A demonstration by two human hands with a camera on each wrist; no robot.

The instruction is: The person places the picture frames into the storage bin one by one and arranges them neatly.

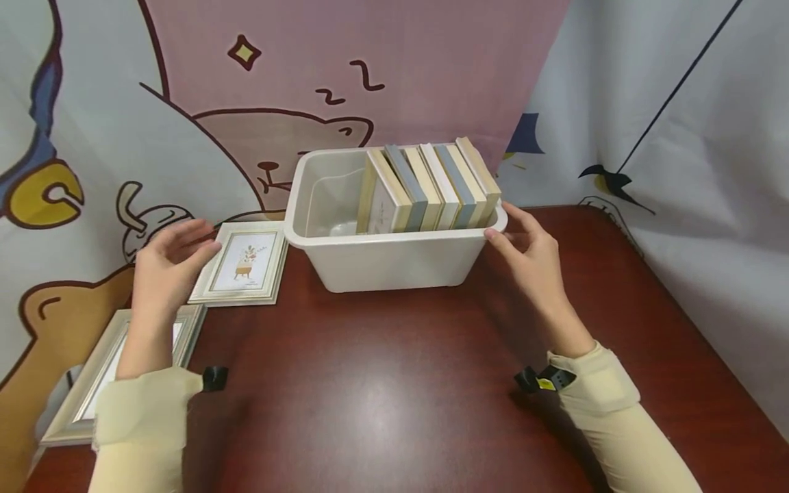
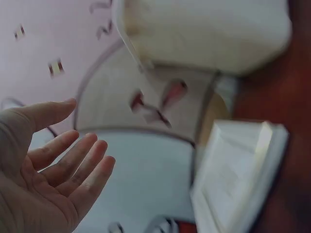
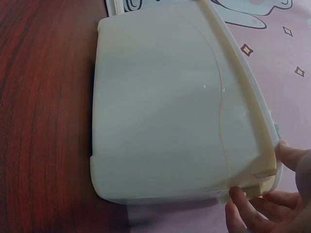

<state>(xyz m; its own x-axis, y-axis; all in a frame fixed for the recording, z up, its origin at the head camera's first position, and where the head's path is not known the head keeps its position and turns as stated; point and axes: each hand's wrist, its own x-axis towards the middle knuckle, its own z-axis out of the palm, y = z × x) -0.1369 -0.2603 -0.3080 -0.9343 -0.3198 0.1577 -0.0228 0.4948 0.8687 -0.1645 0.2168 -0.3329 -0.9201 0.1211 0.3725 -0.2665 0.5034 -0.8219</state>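
A white plastic bin (image 1: pixel 394 263) stands at the back of the table, with several cream, white and grey-blue picture frames (image 1: pixel 431 188) upright side by side in its right half. At its right end, my right hand (image 1: pixel 539 270) grips the rim; in the right wrist view the thumb is on the rim and the fingers (image 3: pixel 238 199) are bent beneath it. My left hand (image 1: pixel 161 277) hangs in the air left of the bin, fingers spread and holding nothing. Just right of it lies a cream picture frame (image 1: pixel 243 263) with a potted-plant print.
Another cream picture frame (image 1: pixel 68 431) lies at the table's left edge, partly hidden beneath my left forearm. Behind the dark red wooden table (image 1: pixel 370 383) hangs a cartoon-printed cloth (image 1: pixel 431 68). A white cloth (image 1: pixel 709 171) borders the right side.
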